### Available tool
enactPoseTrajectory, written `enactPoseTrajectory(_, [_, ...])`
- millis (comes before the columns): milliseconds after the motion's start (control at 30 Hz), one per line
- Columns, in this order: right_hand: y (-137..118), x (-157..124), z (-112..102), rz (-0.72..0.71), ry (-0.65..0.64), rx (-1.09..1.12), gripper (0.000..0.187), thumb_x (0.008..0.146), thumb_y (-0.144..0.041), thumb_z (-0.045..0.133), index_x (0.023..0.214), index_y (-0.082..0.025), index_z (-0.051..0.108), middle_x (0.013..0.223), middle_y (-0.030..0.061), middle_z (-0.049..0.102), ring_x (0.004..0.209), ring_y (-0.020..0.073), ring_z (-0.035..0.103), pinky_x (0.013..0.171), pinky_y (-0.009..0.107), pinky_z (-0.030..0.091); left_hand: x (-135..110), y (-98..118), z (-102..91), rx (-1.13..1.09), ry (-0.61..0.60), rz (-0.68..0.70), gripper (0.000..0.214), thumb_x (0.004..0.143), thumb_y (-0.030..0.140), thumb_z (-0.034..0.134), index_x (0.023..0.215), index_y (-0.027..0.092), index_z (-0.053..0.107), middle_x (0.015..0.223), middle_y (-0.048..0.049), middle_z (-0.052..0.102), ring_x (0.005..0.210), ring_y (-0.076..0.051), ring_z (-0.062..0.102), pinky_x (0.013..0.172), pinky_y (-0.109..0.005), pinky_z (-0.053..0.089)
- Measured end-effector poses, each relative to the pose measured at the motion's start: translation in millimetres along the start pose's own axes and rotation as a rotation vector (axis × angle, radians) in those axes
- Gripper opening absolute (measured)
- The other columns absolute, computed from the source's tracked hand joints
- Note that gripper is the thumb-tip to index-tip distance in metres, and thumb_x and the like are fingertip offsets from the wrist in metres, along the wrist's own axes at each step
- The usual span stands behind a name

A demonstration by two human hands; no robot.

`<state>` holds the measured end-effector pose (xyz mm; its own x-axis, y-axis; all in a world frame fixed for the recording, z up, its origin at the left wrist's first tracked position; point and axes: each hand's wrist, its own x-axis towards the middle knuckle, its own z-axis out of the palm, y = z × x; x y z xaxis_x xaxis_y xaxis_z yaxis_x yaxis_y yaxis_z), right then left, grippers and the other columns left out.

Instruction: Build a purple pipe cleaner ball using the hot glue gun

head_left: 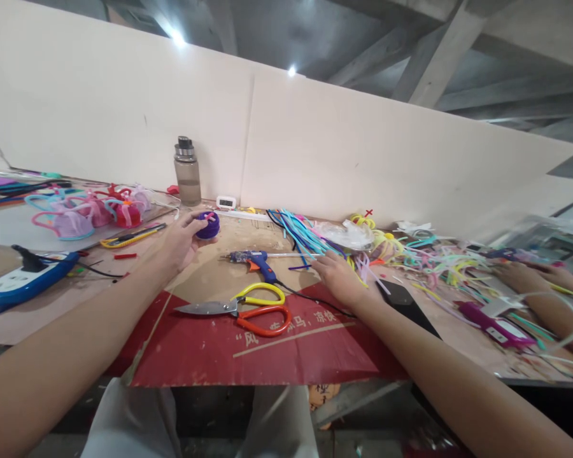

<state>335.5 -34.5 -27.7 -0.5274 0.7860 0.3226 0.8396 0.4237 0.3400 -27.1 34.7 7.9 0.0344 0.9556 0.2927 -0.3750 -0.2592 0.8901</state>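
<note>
While the left hand curls its grip around a purple coil at ten o'clock from the glue gun, the right hand lies at three o'clock, near the glue stick and blue pipe cleaners; whether its grip holds anything, I cannot tell; at five o'clock, pale Chinese writing on the red cardboard reads partly 凉快, other characters covered by the scissors at six; bare brown cardboard leaves room at nine o'clock; the front edge crosses six o'clock, nearer than the scissors.
</note>
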Motion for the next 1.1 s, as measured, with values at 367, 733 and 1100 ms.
enactPoseTrajectory(367, [-5.0, 1.5, -13.5, 0.210, -0.189, 0.204, 0.026, 0.087, -0.006, 0.046, 0.086, -0.015, 0.071, 0.091, 0.0102, 0.071, 0.089, 0.0205, 0.063, 0.084, 0.029, 0.045, 4.4, -2.6, -4.3, -0.042, 0.026, -0.018, 0.026, 0.068, 0.018, 0.068, 0.093, 0.015, 0.062, 0.096, -0.0080, 0.065, 0.078, -0.019, 0.065, 0.056, -0.029, 0.056])
enactPoseTrajectory(733, [-66.9, 84.7, -67.1, 0.342, 0.397, 0.629, 0.028, 0.094, -0.030, 0.047, 0.085, -0.019, 0.072, 0.081, 0.0064, 0.068, 0.082, 0.0192, 0.060, 0.078, 0.029, 0.044, -6.0, 2.2, 4.9, -0.164, -0.090, -0.253, 0.029, 0.072, 0.020, 0.065, 0.100, 0.012, 0.065, 0.095, -0.0121, 0.071, 0.085, -0.024, 0.070, 0.062, -0.028, 0.057])
enactPoseTrajectory(1100, [-91.3, 79.9, -47.6, 0.172, 0.568, 1.042, 0.014, 0.087, -0.026, 0.060, 0.081, -0.020, 0.071, 0.077, 0.0030, 0.068, 0.074, 0.0167, 0.061, 0.073, 0.030, 0.047, -18.9, 2.8, 18.9, -0.173, -0.216, -0.346, 0.025, 0.075, 0.016, 0.062, 0.100, 0.013, 0.065, 0.091, -0.0083, 0.071, 0.077, -0.020, 0.069, 0.063, -0.029, 0.057])
